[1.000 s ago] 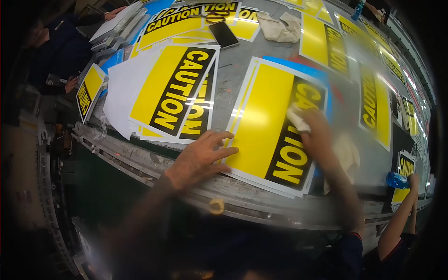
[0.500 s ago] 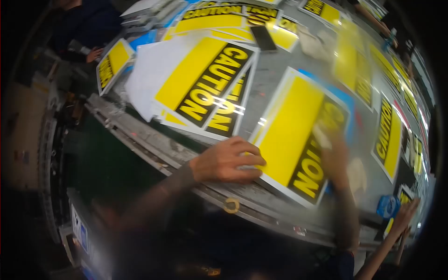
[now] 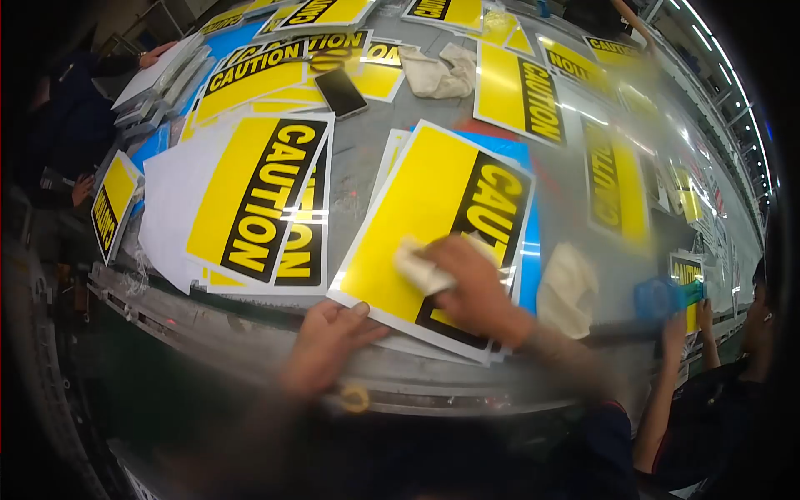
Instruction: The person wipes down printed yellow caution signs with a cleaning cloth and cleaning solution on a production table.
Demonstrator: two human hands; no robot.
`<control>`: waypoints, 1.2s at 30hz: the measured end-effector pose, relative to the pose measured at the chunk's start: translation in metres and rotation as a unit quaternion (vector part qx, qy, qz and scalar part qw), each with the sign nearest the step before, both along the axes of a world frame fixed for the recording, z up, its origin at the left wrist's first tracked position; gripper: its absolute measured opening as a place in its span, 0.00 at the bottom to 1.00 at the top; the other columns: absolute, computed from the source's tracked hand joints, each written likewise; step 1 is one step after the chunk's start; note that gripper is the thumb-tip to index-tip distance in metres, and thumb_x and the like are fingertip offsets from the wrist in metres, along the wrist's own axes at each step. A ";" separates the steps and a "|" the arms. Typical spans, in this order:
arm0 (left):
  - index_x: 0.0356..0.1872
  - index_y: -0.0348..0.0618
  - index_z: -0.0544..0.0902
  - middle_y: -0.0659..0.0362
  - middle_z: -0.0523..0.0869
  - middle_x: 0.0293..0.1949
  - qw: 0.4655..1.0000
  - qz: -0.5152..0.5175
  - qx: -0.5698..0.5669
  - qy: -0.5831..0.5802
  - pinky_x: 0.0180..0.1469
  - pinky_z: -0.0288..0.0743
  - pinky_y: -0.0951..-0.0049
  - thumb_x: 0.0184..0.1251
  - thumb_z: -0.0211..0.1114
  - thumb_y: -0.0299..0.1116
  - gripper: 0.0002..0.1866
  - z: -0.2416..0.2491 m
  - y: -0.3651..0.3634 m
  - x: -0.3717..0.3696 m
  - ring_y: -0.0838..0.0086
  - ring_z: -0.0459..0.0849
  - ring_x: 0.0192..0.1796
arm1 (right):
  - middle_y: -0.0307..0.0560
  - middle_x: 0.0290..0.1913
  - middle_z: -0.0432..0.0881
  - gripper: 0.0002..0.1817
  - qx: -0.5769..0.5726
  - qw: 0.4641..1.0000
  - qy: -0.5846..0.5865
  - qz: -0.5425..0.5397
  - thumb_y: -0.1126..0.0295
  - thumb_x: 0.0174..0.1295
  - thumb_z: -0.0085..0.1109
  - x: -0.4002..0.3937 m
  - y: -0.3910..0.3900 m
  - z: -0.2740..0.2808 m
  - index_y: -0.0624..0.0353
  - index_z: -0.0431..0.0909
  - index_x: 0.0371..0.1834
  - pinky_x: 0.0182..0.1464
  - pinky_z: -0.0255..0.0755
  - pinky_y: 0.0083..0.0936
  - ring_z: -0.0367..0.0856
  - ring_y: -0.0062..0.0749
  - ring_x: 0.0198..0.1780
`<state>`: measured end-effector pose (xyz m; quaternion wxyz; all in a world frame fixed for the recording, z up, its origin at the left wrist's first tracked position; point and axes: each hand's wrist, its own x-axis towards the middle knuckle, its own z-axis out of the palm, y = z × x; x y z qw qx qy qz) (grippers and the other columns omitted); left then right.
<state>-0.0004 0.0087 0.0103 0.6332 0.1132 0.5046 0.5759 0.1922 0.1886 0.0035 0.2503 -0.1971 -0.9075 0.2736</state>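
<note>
A yellow-and-black CAUTION sign lies tilted on a small stack of sheets on the table, a blue sheet showing beneath. At its near left corner is my left hand, thumb over the edge and fingers along the border, gripping it. My right hand is closed around a whitish cloth and presses it on the sign's face, covering part of the lettering. Just right of the stack rests another crumpled cloth.
More CAUTION signs overlap on white sheets to the left. Farther back are a phone and a rag. Co-workers' hands show at left and right, the latter near a blue object. A tape roll hangs by the table edge.
The view has swung right, so things appear farther left. My right hand has moved from the sign's lettered side toward its yellow part. My left hand's thumb now lies over the sign's edge.
</note>
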 end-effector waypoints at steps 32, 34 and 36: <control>0.67 0.35 0.81 0.36 0.85 0.61 0.616 0.062 -0.273 0.736 0.68 0.78 0.48 0.75 0.69 0.61 0.37 -0.033 -0.042 -0.274 0.43 0.81 0.68 | 0.73 0.70 0.79 0.44 -0.188 0.979 -0.076 0.029 0.52 0.72 0.72 -0.176 -0.037 -0.003 0.71 0.65 0.80 0.74 0.73 0.44 0.80 0.64 0.72; 0.65 0.32 0.79 0.37 0.85 0.61 0.658 0.021 -0.282 0.698 0.68 0.77 0.43 0.74 0.66 0.66 0.41 -0.033 -0.040 -0.286 0.44 0.82 0.67 | 0.72 0.71 0.77 0.44 -0.210 0.977 -0.045 0.012 0.51 0.73 0.70 -0.179 -0.057 -0.003 0.71 0.65 0.80 0.74 0.73 0.42 0.80 0.62 0.71; 0.62 0.32 0.81 0.37 0.87 0.59 0.663 0.002 -0.285 0.692 0.67 0.78 0.44 0.73 0.68 0.65 0.40 -0.027 -0.038 -0.277 0.44 0.84 0.65 | 0.72 0.71 0.77 0.43 -0.340 0.940 -0.024 0.008 0.53 0.73 0.70 -0.175 -0.072 0.010 0.71 0.64 0.81 0.75 0.71 0.41 0.77 0.60 0.74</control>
